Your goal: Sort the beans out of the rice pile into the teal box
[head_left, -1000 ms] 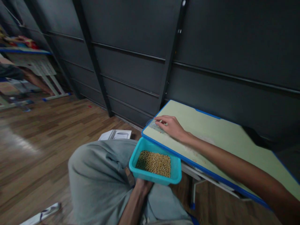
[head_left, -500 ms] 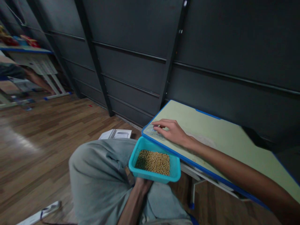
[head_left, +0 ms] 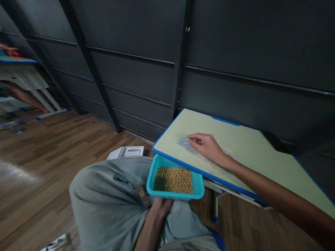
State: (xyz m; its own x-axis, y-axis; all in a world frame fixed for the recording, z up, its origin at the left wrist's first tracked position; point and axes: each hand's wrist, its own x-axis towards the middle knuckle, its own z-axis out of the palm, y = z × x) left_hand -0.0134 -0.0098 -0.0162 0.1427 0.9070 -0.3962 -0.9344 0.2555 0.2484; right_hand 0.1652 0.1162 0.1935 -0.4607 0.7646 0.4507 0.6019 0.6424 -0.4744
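A teal plastic tub (head_left: 196,186) holds a layer of round tan beans (head_left: 174,179), which look like soybeans. My left hand (head_left: 161,205) holds the tub from below, its fingers hidden under the base. Over the tabletop (head_left: 251,150), my right hand (head_left: 205,144) pinches a crumpled clear plastic bag (head_left: 186,143) between thumb and fingers. The bag lies partly against the pale surface, near the table's left end. The tub sits just below the table's blue near edge.
A dark panelled wall (head_left: 131,73) runs behind the table. On the wooden floor (head_left: 47,167) lies an open white box or booklet (head_left: 128,152). A white power strip (head_left: 56,242) is at lower left. At far left, a person's leg (head_left: 28,97) shows beneath another table (head_left: 23,62).
My right hand has drawn the plastic bag to the right, away from the table's left corner. The left hand still holds the tub in about the same place. The view has turned slightly right.
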